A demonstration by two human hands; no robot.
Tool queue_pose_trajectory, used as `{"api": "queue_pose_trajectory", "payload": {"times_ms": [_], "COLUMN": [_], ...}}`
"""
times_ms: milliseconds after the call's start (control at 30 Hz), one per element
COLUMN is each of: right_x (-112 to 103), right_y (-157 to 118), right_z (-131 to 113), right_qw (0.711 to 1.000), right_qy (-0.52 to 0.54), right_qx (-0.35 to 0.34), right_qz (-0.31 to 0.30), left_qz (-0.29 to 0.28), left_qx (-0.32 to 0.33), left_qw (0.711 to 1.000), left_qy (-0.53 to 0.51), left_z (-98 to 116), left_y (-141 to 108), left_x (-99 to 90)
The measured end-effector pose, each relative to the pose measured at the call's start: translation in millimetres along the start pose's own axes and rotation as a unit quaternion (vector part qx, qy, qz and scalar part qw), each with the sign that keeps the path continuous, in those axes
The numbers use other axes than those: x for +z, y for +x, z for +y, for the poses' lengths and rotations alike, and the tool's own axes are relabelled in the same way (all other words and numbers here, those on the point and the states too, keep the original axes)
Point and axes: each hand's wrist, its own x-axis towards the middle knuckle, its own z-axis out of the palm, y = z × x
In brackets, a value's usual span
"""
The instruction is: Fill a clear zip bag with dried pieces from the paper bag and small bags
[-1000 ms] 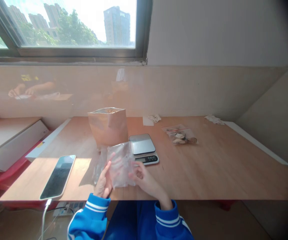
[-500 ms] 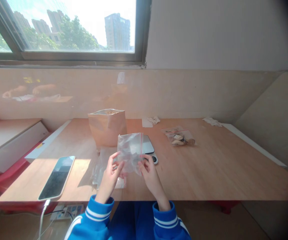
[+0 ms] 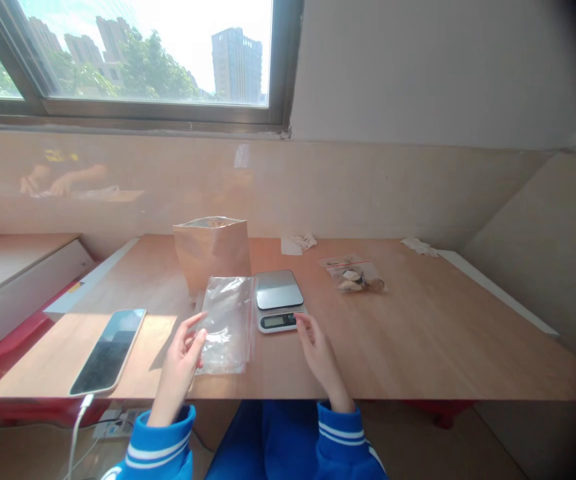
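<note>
Clear zip bags [image 3: 227, 327] lie flat in a stack on the wooden table. At their left edge is my left hand [image 3: 181, 357], thumb and fingers apart, with nothing visibly gripped. Right of the bags sits a digital scale [image 3: 279, 291], its steel plate bare. My right hand [image 3: 317, 347] hovers by the scale's lower right corner, fingers apart and holding nothing, a fingertip near the buttons. Behind the bags a brown paper pouch [image 3: 212, 257] stands upright with its top open. Farther right, a zip bag with dark and pale pieces [image 3: 358, 280] lies on the table.
A phone [image 3: 109, 352] with a white cable [image 3: 75, 433] lies at the table's front left. White paper and a crumpled tissue [image 3: 305, 242] are by the wall, and another crumpled tissue [image 3: 419, 247] is at the back right. A second table [image 3: 18, 280] stands at left.
The clear bag held between both hands is now down on the stack. My hands have let go and moved apart, left hand leftward and right hand rightward, uncovering the scale.
</note>
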Motion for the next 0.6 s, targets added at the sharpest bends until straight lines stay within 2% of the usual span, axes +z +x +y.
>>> {"api": "queue_pose_trajectory", "payload": {"times_ms": [67, 133, 200, 267, 333, 467, 600], "right_x": [-15.1, -30.1, -42.9, -53.0, -60.5, -69.6, -72.3], "right_y": [0.5, 2.3, 9.2, 24.3, 47.3, 96.7, 116.2], "right_z": [19.2, 36.6, 49.5, 56.1, 56.6, 50.2, 51.9], "right_qw": [0.998, 0.992, 0.982, 0.969, 0.955, 0.929, 0.922], "right_qy": [-0.047, -0.104, -0.167, -0.227, -0.271, -0.329, -0.333], "right_qx": [-0.001, -0.003, -0.004, -0.015, -0.037, -0.048, -0.051], "right_qz": [0.041, 0.069, 0.085, 0.098, 0.113, 0.162, 0.189], "left_qz": [0.028, 0.079, 0.133, 0.154, 0.152, 0.115, 0.082], "left_qx": [0.015, 0.048, 0.100, 0.144, 0.165, 0.163, 0.135], "left_qw": [0.998, 0.985, 0.953, 0.926, 0.920, 0.939, 0.959], "left_qy": [0.054, 0.146, 0.253, 0.312, 0.322, 0.281, 0.234], "left_z": [-6.9, -15.5, -24.2, -30.1, -31.2, -20.0, -4.7], "left_y": [4.2, 7.6, 8.6, 7.0, 3.5, -5.4, -16.2], "left_x": [-6.8, -12.4, -17.4, -22.3, -26.9, -29.7, -20.7]}}
